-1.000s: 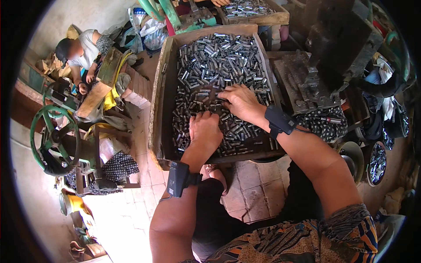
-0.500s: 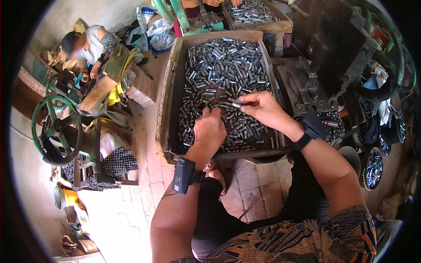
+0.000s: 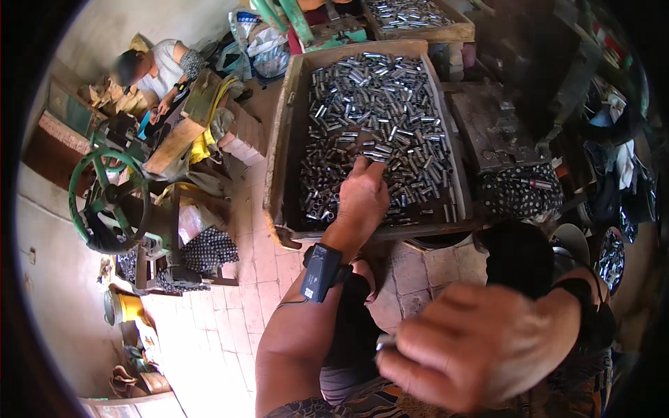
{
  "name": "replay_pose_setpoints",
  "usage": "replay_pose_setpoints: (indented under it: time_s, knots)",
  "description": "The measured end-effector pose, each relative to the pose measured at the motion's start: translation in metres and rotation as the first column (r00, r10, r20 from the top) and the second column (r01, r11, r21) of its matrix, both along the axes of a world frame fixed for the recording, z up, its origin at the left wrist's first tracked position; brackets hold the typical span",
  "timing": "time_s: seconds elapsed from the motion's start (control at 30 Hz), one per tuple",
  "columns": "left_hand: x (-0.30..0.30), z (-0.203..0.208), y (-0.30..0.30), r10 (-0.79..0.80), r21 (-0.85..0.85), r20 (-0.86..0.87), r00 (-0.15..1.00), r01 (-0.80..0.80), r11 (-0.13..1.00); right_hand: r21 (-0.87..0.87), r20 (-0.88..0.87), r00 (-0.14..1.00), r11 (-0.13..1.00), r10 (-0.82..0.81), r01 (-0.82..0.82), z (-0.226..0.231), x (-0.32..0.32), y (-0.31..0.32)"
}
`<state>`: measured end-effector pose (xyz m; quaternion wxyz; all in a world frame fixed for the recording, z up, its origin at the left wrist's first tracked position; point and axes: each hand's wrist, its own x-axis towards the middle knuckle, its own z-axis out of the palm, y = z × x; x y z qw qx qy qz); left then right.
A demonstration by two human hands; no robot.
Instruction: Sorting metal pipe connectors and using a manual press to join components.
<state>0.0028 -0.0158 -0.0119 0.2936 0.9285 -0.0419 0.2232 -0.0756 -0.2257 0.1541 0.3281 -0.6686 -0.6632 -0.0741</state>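
Observation:
A shallow wooden tray (image 3: 280,150) full of short, shiny metal tubes (image 3: 373,83) stands in front of me. My left hand (image 3: 364,194) reaches over its near part with the fingers curled down and closed. A few brighter tubes (image 3: 378,151) lie together at its fingertips; the exact grip is partly hidden. Low at the right, outside the tray and close to my lap, my right hand (image 3: 474,341) is smeared by motion. It is closed, and the end of a small metal tube (image 3: 385,341) sticks out between thumb and fingers.
Beyond the tray stands a second wooden tray (image 3: 463,31) of metal pieces. A dark metal machine (image 3: 498,129) borders the right side. At the left are a green handwheel (image 3: 75,198) and a seated person (image 3: 164,70). A round container of shiny pieces (image 3: 611,258) sits far right.
My right hand has left the tray with a metal tube and come down toward my lap. My left hand has shifted slightly farther into the tray. The whole view has turned a little.

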Motion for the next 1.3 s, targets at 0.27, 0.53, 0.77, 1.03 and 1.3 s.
replay_pose_setpoints:
  time_s: [0.27,0.53,0.77,1.03,1.3]
  knots:
    - [-0.001,0.003,-0.015,-0.014,0.015,0.002,1.0,0.014,1.0,-0.072,0.254,0.962,0.994,0.097,-0.081,0.025,-0.016,-0.014]
    - [-0.008,0.009,-0.02,0.013,0.043,-0.028,1.0,-0.012,0.999,-0.029,0.103,0.993,0.997,-0.065,0.068,0.033,-0.045,-0.02]
    - [-0.016,0.009,-0.018,0.065,-0.027,-0.061,0.996,-0.066,0.997,-0.1,0.099,0.995,0.994,-0.025,0.035,0.036,-0.048,-0.035]
    - [-0.012,0.011,-0.021,-0.116,-0.672,-0.237,0.964,-0.077,0.736,-0.163,0.148,0.989,0.987,0.015,0.009,0.014,-0.029,-0.01]
    - [-0.015,0.032,-0.031,-0.275,-0.965,-0.144,0.951,-0.073,0.25,0.075,-0.857,0.496,0.919,-0.138,0.386,-0.106,0.112,-0.004]
